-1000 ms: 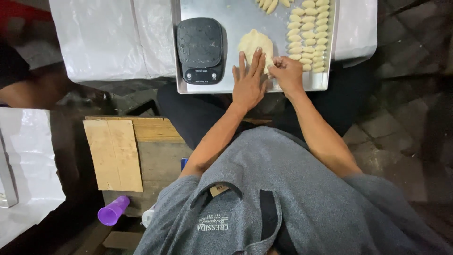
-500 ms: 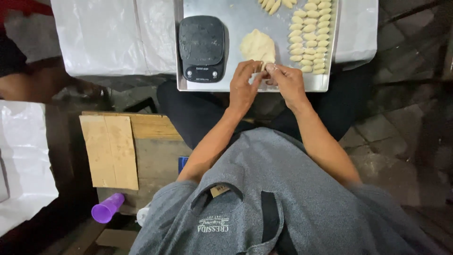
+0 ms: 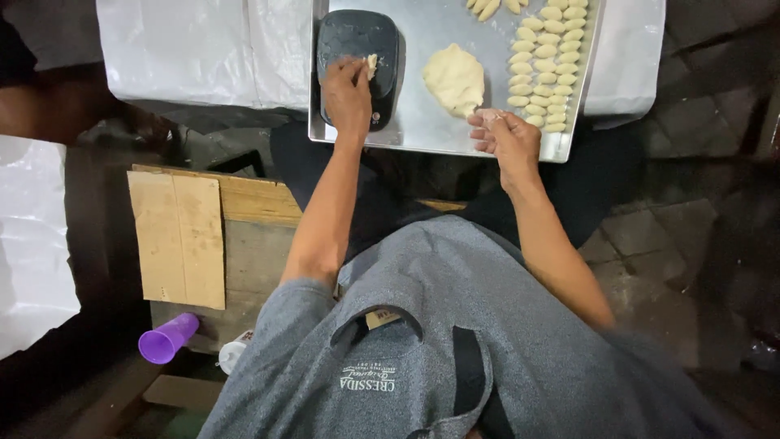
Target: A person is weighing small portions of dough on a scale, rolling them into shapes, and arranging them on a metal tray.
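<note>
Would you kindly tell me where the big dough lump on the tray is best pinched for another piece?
Probably at the dough lump's near lower edge, coming from the right hand's side. That edge faces the person, tapers thinner, and lies clear of the scale and shaped pieces.

Both arms stretched out forward from grey sleeves, left hand point(image 3: 348, 93) further out with knuckles up and fingers curled down in a pinch, right hand point(image 3: 505, 138) pulled a bit closer in, loosely cupped with the fingertips bunched toward the thumb.
</note>
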